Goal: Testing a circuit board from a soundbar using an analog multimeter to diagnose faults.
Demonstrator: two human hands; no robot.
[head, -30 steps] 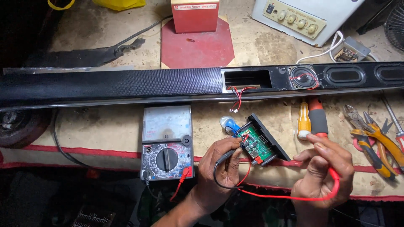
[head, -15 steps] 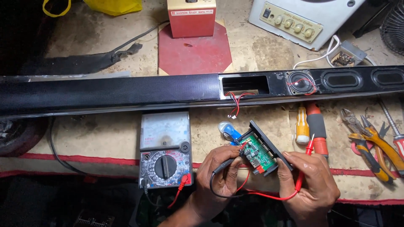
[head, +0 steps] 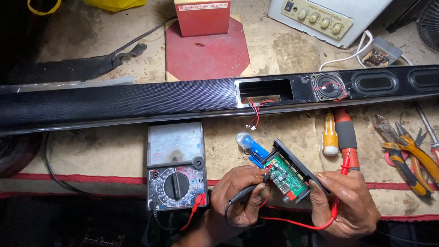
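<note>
Left hand: the left hand [head: 240, 194] is closed around a black probe [head: 249, 193], pinched between thumb and fingers, its tip touching the near-left corner of the board.
Right hand: the right hand [head: 350, 201] curls around the right end of the module and also holds a red probe [head: 344, 171] between its fingers, the probe's tip rising above the knuckles.
Circuit module: a small green circuit board [head: 286, 176] in a black frame sits between the two hands, at the front edge of the workbench [head: 274, 50], just below the soundbar.
Axis: the module's long axis runs diagonally, from upper left to lower right; it is tilted with the green face turned toward the left hand.
Leads: a red lead [head: 292, 224] loops beneath both hands; a black lead curls under the left hand.
Meter: an analog multimeter [head: 176, 167] lies flat just left of the left hand.
Soundbar: a long black soundbar [head: 119, 103] crosses the bench, with an open slot and loose red wires above the module.
Nearby: a blue part [head: 249, 144] touches the module's upper left corner; screwdrivers [head: 338, 132] lie just above the right hand; pliers [head: 407, 151] lie further right.
</note>
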